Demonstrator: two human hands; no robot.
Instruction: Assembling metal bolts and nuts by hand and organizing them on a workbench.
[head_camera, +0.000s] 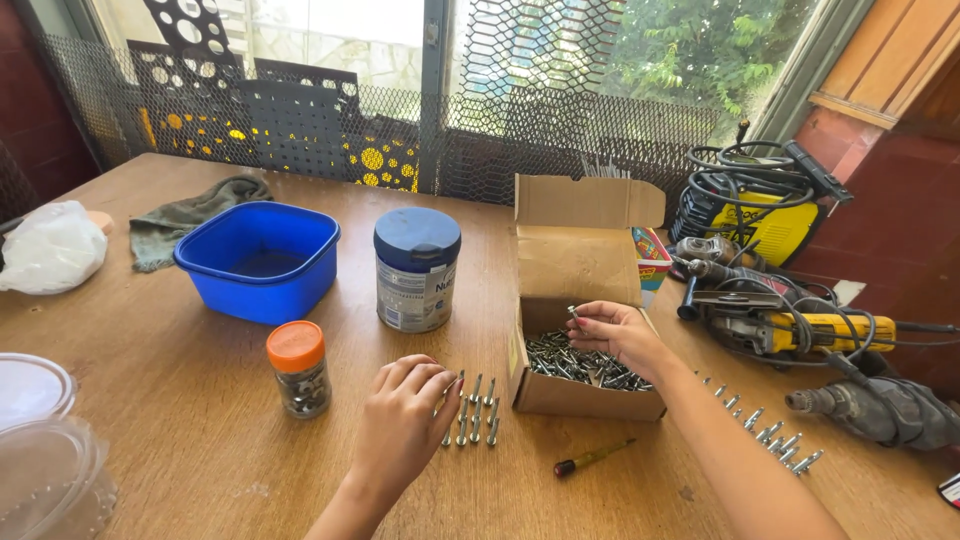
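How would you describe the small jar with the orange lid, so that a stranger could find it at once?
On the wooden table, look in front of the blue plastic tub, to the left of the left hand. There stands a small clear jar filled with dark metal pieces. Its orange lid sets it apart from the bigger tin with a blue lid.

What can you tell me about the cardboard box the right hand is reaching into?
The cardboard box is plain brown, small and rectangular, standing open on the wooden table with its lid flap folded up and back. It looks worn, with creased edges. The bottom holds a loose heap of silvery screws. The right hand is inside it, pinching one screw between the fingertips. A row of screws lies on the table just left of the box, by the left hand.
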